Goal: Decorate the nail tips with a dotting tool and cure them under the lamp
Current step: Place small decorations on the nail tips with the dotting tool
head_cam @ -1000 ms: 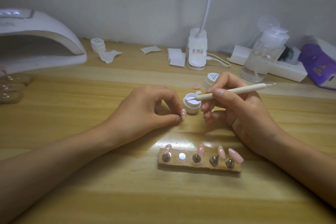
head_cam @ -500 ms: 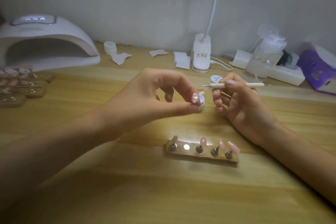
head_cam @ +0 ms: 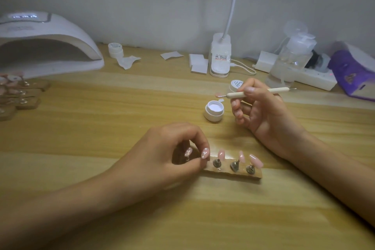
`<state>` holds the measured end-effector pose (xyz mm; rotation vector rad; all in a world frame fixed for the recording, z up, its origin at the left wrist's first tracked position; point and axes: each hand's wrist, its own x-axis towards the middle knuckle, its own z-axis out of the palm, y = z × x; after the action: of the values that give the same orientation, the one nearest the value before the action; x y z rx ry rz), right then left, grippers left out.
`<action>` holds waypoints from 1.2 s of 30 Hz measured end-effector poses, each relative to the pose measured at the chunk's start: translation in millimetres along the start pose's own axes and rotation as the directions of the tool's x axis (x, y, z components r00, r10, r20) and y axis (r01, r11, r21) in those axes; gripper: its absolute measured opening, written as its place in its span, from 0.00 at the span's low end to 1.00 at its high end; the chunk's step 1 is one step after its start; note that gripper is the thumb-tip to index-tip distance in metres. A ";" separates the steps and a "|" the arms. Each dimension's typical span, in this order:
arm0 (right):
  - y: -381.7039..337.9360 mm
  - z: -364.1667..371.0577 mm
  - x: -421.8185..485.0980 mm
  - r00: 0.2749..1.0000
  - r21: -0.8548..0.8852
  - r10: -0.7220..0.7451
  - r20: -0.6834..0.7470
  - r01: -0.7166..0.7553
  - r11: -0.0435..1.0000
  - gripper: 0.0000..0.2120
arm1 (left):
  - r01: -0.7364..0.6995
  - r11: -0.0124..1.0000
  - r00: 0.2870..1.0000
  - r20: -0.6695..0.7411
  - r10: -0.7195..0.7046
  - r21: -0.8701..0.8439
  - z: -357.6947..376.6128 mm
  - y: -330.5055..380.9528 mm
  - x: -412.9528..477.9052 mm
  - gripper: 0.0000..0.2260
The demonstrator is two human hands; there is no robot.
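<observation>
A wooden holder (head_cam: 233,173) lies on the table with pink nail tips standing on small metal stands. My left hand (head_cam: 168,154) pinches one dotted pink nail tip (head_cam: 205,153) between thumb and forefinger at the holder's left end; a second dotted tip (head_cam: 188,152) shows under the fingers. Three plain pink tips (head_cam: 241,156) stand to the right. My right hand (head_cam: 261,113) holds the white dotting tool (head_cam: 257,92) level above the table, its point to the left. An open white gel pot (head_cam: 214,110) sits between the hands. The white curing lamp (head_cam: 44,44) stands at the far left.
More holders with nail tips (head_cam: 18,95) lie at the left edge. At the back are a closed white pot (head_cam: 115,49), paper wipes (head_cam: 197,65), a desk lamp base (head_cam: 220,55), a pump bottle (head_cam: 292,57), a power strip (head_cam: 312,76) and a purple pack (head_cam: 353,75).
My left hand came down from beside the gel pot to the holder's left end with the dotted tip. My right hand lifted the tool off the pot and holds it level.
</observation>
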<state>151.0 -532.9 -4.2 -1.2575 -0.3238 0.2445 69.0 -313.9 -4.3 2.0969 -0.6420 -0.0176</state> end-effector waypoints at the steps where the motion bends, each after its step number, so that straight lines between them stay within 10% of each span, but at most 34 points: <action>1: 0.0 -0.1 0.1 1.000 -0.001 -0.001 0.002 0.001 1.000 0.04 | 0.007 1.000 1.000 -0.004 -0.007 0.001 -0.1 -0.2 -0.2 0.06; 36: -2.7 2.1 -1.2 1.000 0.050 0.007 0.022 -0.008 0.999 0.04 | -0.181 0.972 0.981 -0.039 0.189 0.151 6.4 7.0 2.9 0.05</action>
<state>149.1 -532.2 -1.1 -1.2076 -0.3302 0.2716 66.8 -323.2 -1.9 2.1621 -0.8257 0.1952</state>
